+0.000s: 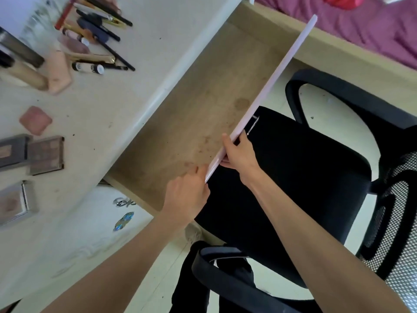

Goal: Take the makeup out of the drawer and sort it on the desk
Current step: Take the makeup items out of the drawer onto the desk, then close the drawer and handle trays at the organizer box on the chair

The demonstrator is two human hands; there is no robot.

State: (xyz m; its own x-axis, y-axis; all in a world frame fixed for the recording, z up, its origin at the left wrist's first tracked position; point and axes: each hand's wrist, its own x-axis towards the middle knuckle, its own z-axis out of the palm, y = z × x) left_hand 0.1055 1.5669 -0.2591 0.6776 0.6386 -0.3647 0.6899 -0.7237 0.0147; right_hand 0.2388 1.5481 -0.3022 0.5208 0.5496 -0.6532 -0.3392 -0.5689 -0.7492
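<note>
The drawer (203,105) stands pulled out from the desk (117,109), and its stained wooden bottom is bare. My right hand (239,154) grips the white drawer front (266,93) beside the metal handle (252,125). My left hand (187,195) holds the near end of that front, fingers curled at the corner. On the desk lie pencils, brushes and tubes (99,35) at the top left, a pink compact (35,119), and palettes (46,154) along the left edge.
A black office chair (293,188) with armrests stands right below the drawer front. A purple bedspread (361,26) lies at the top right. Stickers (125,220) mark the white cabinet side under the desk.
</note>
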